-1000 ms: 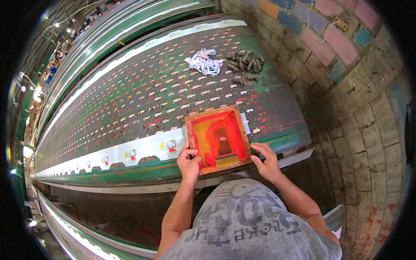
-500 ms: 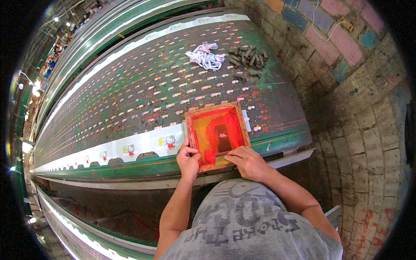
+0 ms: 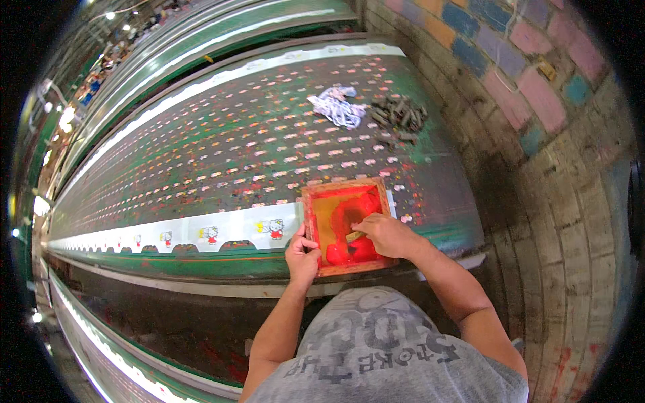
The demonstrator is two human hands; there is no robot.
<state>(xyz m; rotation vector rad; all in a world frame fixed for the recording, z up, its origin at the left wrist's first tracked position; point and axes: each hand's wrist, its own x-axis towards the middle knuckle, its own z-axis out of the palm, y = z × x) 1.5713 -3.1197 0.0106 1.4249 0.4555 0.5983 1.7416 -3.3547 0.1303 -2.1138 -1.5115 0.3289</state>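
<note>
A small wooden-framed printing screen (image 3: 345, 184), smeared inside with red ink, lies at the near edge of the long table over a white printed strip (image 3: 252, 219). My left hand (image 3: 302, 260) is closed on the screen's left side, thumb and fingers at the rim. Inside the frame, my right hand (image 3: 388, 235) has its fingers pinched together over the mesh. It holds a small squeegee (image 3: 353, 236), of which only a pale edge shows below the fingers. Cartoon cat figures in red and yellow run along the strip to the left of the screen.
The dark green table (image 3: 269, 158) bears rows of small coloured marks. A crumpled white-and-lilac cloth (image 3: 336, 107) and a heap of dark grey pieces (image 3: 401, 115) lie toward its far right. A block wall (image 3: 537, 134) stands to the right; another strip (image 3: 269, 60) lines the far edge.
My right hand has moved from the screen's near right corner to over its middle, with the squeegee. My left hand keeps its hold on the rim. The whole view has shifted slightly.
</note>
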